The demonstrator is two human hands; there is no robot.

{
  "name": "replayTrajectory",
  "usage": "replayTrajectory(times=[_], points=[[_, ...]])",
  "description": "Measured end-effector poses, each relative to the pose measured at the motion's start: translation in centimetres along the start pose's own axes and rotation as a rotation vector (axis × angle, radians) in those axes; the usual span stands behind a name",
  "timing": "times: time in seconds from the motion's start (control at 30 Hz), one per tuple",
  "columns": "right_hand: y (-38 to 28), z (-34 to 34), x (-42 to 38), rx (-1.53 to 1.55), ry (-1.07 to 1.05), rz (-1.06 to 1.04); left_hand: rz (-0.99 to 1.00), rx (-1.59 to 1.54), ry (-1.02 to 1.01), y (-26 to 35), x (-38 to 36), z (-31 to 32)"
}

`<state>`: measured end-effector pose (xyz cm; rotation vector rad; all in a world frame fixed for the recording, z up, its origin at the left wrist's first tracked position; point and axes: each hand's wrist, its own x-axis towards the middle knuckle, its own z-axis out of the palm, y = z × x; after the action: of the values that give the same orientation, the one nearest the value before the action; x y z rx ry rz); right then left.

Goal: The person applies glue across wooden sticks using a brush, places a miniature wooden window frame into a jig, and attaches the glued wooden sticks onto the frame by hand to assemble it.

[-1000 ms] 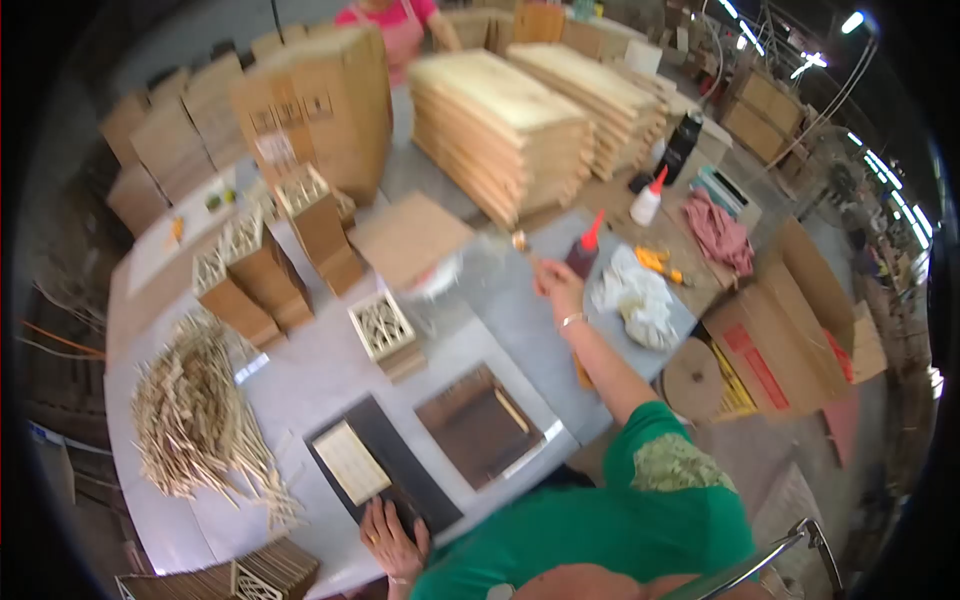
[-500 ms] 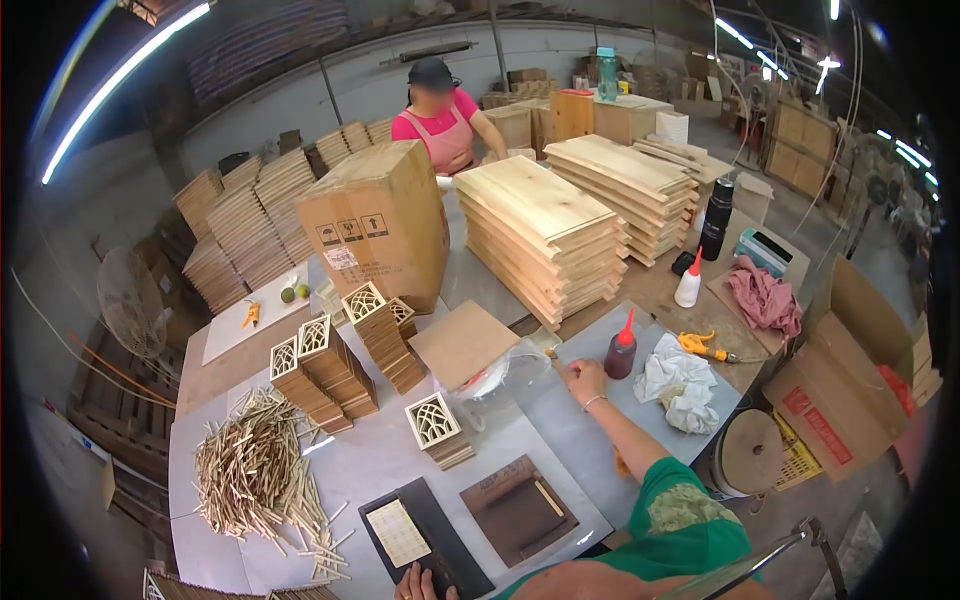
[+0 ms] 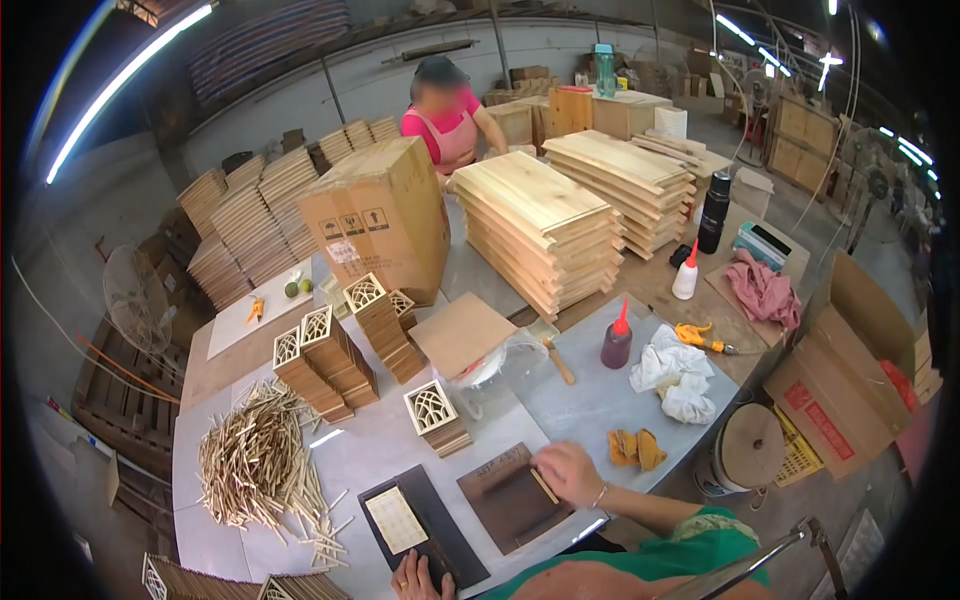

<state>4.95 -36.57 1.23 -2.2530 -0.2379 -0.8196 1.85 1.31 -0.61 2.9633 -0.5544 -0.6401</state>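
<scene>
Right hand [image 3: 567, 474] curls over wooden strip [image 3: 543, 487] on brown board [image 3: 496, 505]; grip indeterminable. Left hand [image 3: 420, 578], fingers loosely extended, rests on black board [image 3: 452, 545] beside pale panel [image 3: 396, 519].

Bright tube light [image 3: 125, 88], grey wall [image 3: 285, 105]

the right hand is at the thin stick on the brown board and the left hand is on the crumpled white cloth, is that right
Not quite: the left hand is at the near end of the black board, apart from the crumpled white cloth, as the head view shows. The right hand is at the thin stick on the brown board.
</scene>
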Motion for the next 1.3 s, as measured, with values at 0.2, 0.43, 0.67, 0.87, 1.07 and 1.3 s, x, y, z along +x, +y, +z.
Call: replayTrajectory(times=[0.2, 0.43, 0.67, 0.87, 1.07, 1.3], points=[[-1.8, 0.2, -4.8, 0.055, -0.143, -0.09, -0.044, -0.147, 0.083, 1.5, -1.1, -0.4], [-1.5, -0.9, -5.9, 0.043, -0.148, -0.109, -0.036, -0.129, -0.072, 2.0, -1.7, -3.5], [-0.9, -2.6, -8.0, -0.074, -0.318, -0.173, 0.018, -0.175, -0.014, 0.7, -1.3, -1.5], [-1.4, -2.8, -7.9, -0.134, -0.332, -0.165, 0.048, -0.146, 0.103, -0.2, -1.0, 0.9], [-1.1, -2.4, -8.2, -0.146, -0.313, -0.189, 0.117, -0.146, 0.324, -0.2, -0.8, 2.5], [-0.7, -1.9, -8.1, -0.118, -0.279, -0.201, 0.121, -0.142, 0.48, 0.3, -0.3, 2.4]])
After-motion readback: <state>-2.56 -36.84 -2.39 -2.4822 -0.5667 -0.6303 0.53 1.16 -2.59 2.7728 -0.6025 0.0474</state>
